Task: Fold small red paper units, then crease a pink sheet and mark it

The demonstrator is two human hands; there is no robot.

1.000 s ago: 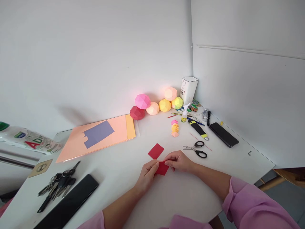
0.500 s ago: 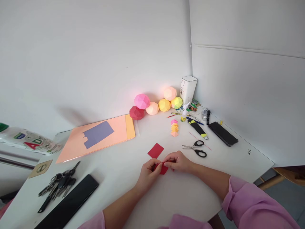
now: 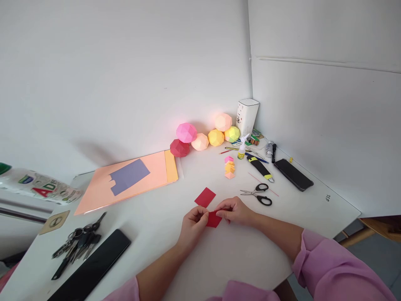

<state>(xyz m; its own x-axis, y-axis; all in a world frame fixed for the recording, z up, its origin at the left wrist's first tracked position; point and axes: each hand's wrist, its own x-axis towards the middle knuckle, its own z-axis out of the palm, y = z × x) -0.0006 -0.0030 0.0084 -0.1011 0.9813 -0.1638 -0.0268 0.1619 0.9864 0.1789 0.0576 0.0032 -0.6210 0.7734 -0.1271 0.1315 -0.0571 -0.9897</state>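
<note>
Holds a red paper piece [image 3: 214, 220] at the near middle of the white table [image 3: 156, 228]; cannot tell if resting on it. Pinches the left edge between thumb and fingers of the left hand [image 3: 194, 228], almost closed; pinches the right end likewise with the right hand [image 3: 237, 212]. Just beyond: flat red rectangle [image 3: 205, 197]. To the right: scissors [image 3: 256, 193], then cutter [image 3: 260, 168] farther off. Far side: faceted balls [image 3: 216, 137] near the wall [image 3: 125, 75]. Far left: peach sheets [image 3: 158, 169] under a purple-grey cutout [image 3: 130, 177].
</note>
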